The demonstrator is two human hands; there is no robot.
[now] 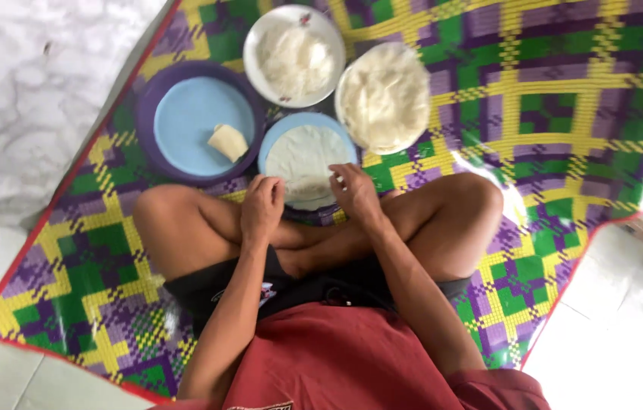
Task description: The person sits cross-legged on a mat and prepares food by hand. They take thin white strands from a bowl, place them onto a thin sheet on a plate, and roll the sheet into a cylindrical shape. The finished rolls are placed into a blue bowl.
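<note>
The person sits cross-legged on a woven mat point(549, 114) of yellow, green and purple, with both hands at the near edge of a thin white wrapper point(305, 158) that lies flat on a small blue plate point(270, 140) just ahead of the shins. The left hand point(262, 209) pinches the wrapper's rim at about seven o'clock, fingers curled down on it; the right hand point(353, 191) does the same at about four o'clock. The hands are apart, one on each near corner, and each seems closed lightly on the sheet's edge — how firm the pinch is I cannot tell.

As I judge it, this is the start of a fold or roll: the near edge is being taken up and nothing is turned over yet. No filling shows on the sheet. The next move calls for both edges lifted evenly, since so thin a sheet would likely tear or crease if one side led.

At ten o'clock from the plate sits a purple basin point(147, 114) with a pale blue inside, holding one finished roll point(228, 142). At twelve o'clock a white bowl point(257, 45) holds a pale heap, and at two o'clock lies a stack of wrappers point(384, 97). The knees crowd the plate on both sides — little elbow room there.
</note>
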